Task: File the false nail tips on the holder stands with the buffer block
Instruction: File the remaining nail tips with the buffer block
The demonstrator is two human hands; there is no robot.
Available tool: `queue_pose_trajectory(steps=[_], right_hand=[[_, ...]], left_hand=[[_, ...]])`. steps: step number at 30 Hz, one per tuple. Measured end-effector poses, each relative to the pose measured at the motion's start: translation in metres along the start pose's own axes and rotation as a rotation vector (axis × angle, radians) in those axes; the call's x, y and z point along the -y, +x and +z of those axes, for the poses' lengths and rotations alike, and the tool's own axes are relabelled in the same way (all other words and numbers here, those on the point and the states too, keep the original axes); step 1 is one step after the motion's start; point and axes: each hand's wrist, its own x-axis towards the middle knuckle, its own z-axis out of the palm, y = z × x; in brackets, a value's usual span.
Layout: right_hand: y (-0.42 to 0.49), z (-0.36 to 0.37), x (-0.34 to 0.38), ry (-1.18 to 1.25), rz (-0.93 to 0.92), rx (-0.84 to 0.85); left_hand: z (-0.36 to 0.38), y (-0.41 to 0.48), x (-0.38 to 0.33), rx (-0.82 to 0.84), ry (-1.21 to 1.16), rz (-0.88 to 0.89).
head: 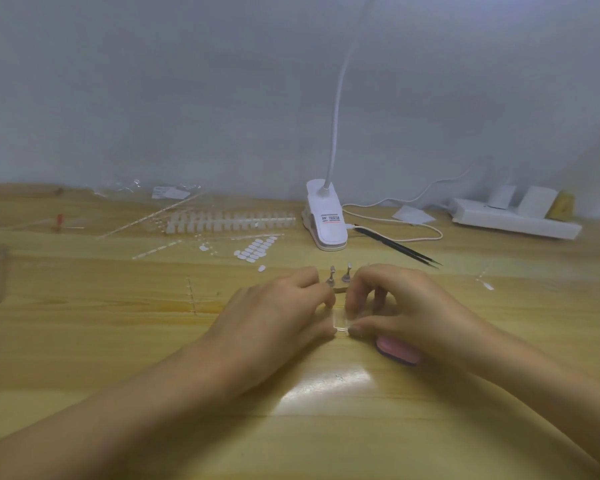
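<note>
Centrally, head view, single entry list.

1. Left hand (281,306): lies low over the bench (118,341), fingers curled inward. Grip closed on the near-left edge of a small clear plastic piece (340,322); the fingertips themselves are mostly hidden.
2. Right hand (395,306): facing the left, fingers arched. Grip pinched on the same clear plastic piece from the right, thumb against its near corner, forefinger on its far edge.
3. Clear plastic piece: held between the two hands, just above or on the bench; which cannot be told.
4. Buffer block (397,351): pink with a dark edge, flat on the bench beneath the heel of the right hand, partly covered; not in either grip.
5. Holder stands (332,278): two small metal stands, upright, side by side, just beyond the fingertips and between the hands. Each carries a pale tip on top, too blurred to describe.
6. Loose nail tips (255,249): white, in rows, further back and left of the stands.
7. Tip rack (229,220): long, whitish, behind the loose tips.
8. Clip lamp (326,220): white, base on the bench, neck rising out of view.
9. Tweezers (399,247): black, lying right of the lamp.
10. Power strip (513,220): white, far right, by the wall.
</note>
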Motion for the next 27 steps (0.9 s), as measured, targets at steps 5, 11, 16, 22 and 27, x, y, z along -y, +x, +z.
queue_pose_trajectory(steps=[5, 11, 16, 22, 27], right_hand=[[0.002, 0.001, 0.0, 0.074, 0.017, 0.019], [-0.001, 0.003, 0.0, 0.173, -0.042, 0.01], [-0.002, 0.005, 0.001, 0.263, -0.062, 0.014], [0.001, 0.003, -0.003, 0.384, -0.015, 0.015], [0.001, 0.003, 0.0, 0.327, -0.096, -0.028]], left_hand=[[0.0, 0.005, 0.004, 0.029, -0.171, -0.078], [0.002, 0.008, 0.006, 0.015, -0.282, -0.089], [0.004, 0.008, 0.005, -0.035, -0.261, -0.061], [-0.004, 0.006, -0.001, -0.191, 0.041, 0.286], [-0.002, 0.003, -0.005, -0.299, -0.057, 0.269]])
